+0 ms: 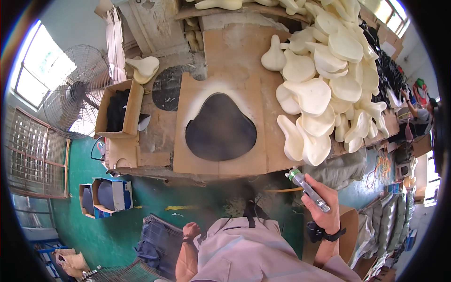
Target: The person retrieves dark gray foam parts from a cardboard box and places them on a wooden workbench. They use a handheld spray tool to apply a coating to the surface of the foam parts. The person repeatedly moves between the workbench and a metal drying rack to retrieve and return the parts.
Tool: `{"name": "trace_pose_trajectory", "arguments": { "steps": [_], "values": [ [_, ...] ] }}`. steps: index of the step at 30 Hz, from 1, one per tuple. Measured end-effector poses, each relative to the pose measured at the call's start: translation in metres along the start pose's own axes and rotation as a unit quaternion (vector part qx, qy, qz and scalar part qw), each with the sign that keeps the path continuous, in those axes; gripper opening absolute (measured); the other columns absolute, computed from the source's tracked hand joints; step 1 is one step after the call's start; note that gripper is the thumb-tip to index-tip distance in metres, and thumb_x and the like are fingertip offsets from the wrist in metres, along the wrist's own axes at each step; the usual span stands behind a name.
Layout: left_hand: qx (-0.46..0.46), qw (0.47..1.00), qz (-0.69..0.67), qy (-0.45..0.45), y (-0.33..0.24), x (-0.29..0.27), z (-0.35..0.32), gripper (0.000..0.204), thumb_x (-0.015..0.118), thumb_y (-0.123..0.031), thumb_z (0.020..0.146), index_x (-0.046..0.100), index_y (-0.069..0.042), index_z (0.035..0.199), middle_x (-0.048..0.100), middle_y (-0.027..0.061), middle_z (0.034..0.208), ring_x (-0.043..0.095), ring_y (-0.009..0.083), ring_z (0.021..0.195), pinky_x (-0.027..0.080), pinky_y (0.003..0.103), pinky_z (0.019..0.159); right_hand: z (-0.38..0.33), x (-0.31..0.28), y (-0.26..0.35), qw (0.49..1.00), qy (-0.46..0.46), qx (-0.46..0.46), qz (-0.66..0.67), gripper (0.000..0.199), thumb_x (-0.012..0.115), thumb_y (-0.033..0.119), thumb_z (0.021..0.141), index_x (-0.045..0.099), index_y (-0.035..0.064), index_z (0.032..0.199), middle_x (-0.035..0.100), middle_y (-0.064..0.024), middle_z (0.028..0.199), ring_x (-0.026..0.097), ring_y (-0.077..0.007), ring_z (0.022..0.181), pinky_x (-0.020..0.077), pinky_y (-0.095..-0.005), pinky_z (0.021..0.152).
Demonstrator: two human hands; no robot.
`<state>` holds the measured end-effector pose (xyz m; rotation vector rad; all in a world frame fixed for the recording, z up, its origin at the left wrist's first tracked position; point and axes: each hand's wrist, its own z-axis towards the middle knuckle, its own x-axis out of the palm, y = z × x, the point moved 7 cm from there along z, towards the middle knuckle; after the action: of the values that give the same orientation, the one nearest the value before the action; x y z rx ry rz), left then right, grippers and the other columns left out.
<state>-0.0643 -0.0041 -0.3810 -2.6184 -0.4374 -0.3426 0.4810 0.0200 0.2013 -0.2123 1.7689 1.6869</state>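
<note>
My right hand (324,207) is wrapped round a silver spray gun (310,190) with a green ring near its nozzle, just off the table's front edge. The nozzle points up and left toward the table. My left hand (191,230) hangs low beside my body, its fingers curled in with nothing seen in them. On the table lies a dark, rounded triangular saddle-cover piece (221,129), flat on a cardboard sheet (260,155). A pale haze of spray marks the cardboard round its upper edge. Neither hand touches the dark piece.
Cream foam bicycle-saddle pads (312,96) are heaped along the table's right side. A cardboard box (129,110) of black pieces stands at left, near a large fan (77,91). A blue-and-white box (105,196) sits on the green floor. Another person (420,115) works at far right.
</note>
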Motion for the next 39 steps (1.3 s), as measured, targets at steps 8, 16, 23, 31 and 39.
{"name": "trace_pose_trajectory", "arguments": {
  "steps": [8,16,23,31,39],
  "values": [
    [0.053,0.987,0.140,-0.063,-0.018,0.028,-0.007,0.037,0.071,-0.005,0.086,0.058,0.008,0.117,0.066,0.0135,0.089,0.067,0.0233,0.076,0.058,0.036,0.065,-0.016,0.008,0.001,0.999,0.027,-0.023,-0.033,0.060,0.075,-0.005,0.073,0.061,0.0011,0.131,0.070,-0.0169,0.094,0.069,-0.0311,0.078,0.0536,-0.0351,0.073],
    [0.071,0.972,0.206,-0.093,-0.035,0.055,-0.022,0.033,0.069,-0.006,0.087,0.061,0.008,0.115,0.068,0.0131,0.087,0.068,0.0238,0.073,0.059,0.037,0.066,-0.023,0.017,0.002,0.991,0.127,-0.021,-0.031,0.060,0.074,-0.004,0.074,0.061,0.0022,0.132,0.069,-0.0163,0.093,0.068,-0.0307,0.078,0.0536,-0.0342,0.071],
    [0.164,0.923,0.346,-0.028,-0.038,0.050,-0.007,0.036,0.067,-0.008,0.088,0.059,0.009,0.119,0.068,0.0120,0.088,0.068,0.0232,0.073,0.057,0.034,0.064,-0.009,0.002,0.004,0.999,-0.020,-0.017,-0.019,0.055,0.074,-0.003,0.077,0.062,0.0017,0.131,0.070,-0.0160,0.093,0.068,-0.0282,0.075,0.0527,-0.0326,0.069],
    [0.266,0.816,0.512,0.017,-0.039,0.062,-0.008,0.027,0.067,-0.017,0.089,0.068,0.004,0.106,0.069,0.0081,0.082,0.068,0.0200,0.073,0.056,0.033,0.064,-0.022,-0.005,0.009,0.999,0.027,-0.012,-0.036,0.058,0.074,-0.007,0.073,0.063,0.0009,0.129,0.070,-0.0164,0.091,0.068,-0.0284,0.075,0.0533,-0.0322,0.069],
    [0.233,0.823,0.518,-0.022,-0.054,0.067,0.009,0.021,0.065,-0.019,0.087,0.072,-0.001,0.095,0.072,0.0090,0.085,0.069,0.0193,0.074,0.056,0.034,0.067,-0.031,-0.009,-0.007,0.999,0.023,0.031,-0.023,0.052,0.072,-0.001,0.076,0.063,-0.0020,0.127,0.069,-0.0169,0.090,0.068,-0.0294,0.077,0.0528,-0.0328,0.071]
  ]
}}
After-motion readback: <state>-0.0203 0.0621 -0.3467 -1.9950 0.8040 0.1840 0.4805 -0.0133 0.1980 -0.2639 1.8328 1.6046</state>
